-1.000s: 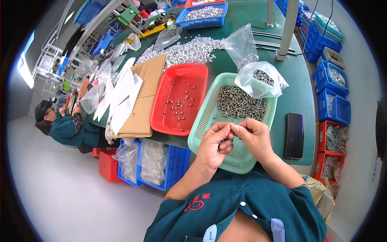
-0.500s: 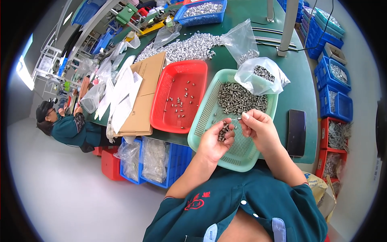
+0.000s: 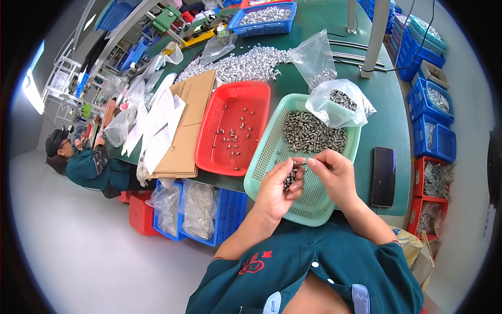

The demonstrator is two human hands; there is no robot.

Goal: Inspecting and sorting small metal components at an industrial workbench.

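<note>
Over the near half of a light green mesh basket (image 3: 252,174), both my hands are close together. My left hand (image 3: 276,187) is curled around several small metal cylinders (image 3: 289,179), its thumb and forefinger near one end of a thin metal pin (image 3: 300,163). The other end of that pin is pinched between the thumb and forefinger of my right hand (image 3: 333,175). In the basket's far half lies a heap of dark metal cylinders (image 3: 314,133). A clear plastic bag (image 3: 334,118) with more of them rests on its far right corner.
Left of the green basket is a red basket (image 3: 205,152) with scattered cylinders, beside cardboard (image 3: 180,141) and papers. A black phone (image 3: 384,176) lies at right. Silvery parts (image 3: 246,63) are piled farther back. A co-worker (image 3: 86,159) sits at far left.
My right hand has moved slightly left and down, bringing the pin up against my left hand's fingertips. My left thumb and forefinger have closed nearer the pin. The view has shifted a little.
</note>
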